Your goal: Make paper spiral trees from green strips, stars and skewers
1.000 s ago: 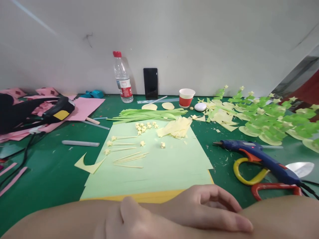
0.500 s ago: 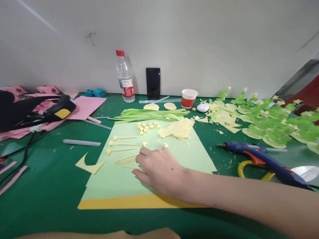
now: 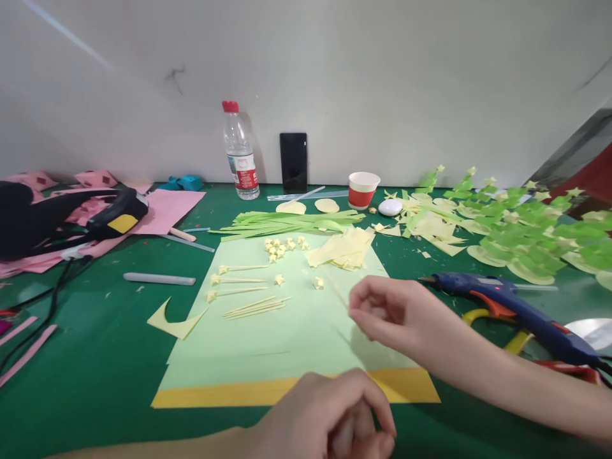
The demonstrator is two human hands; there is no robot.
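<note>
My right hand (image 3: 392, 312) is above the right side of the pale green paper sheets (image 3: 268, 354), pinching a thin wooden toothpick (image 3: 337, 288) that points up and left. Curled fingers close my left hand (image 3: 335, 411) at the front edge of the sheets; whether it holds anything is hidden. Several loose toothpicks (image 3: 253, 308) lie on the paper. Left of centre are paper stars on sticks (image 3: 239, 280). A single folded paper star (image 3: 279, 279) and another small star (image 3: 319, 283) lie nearby, behind them a cluster of stars (image 3: 282, 247).
A blue glue gun (image 3: 502, 296) and yellow-handled scissors (image 3: 473, 315) lie at right, below green paper plants (image 3: 516, 236). Behind the sheets are green strips (image 3: 287, 222), a paper cup (image 3: 363, 190), a phone (image 3: 293, 162) and a bottle (image 3: 242, 159). Pink paper (image 3: 172, 207) lies left.
My right hand has lifted from the toothpicks and moved right with one in its fingers. My left hand has risen into view from the bottom edge.
</note>
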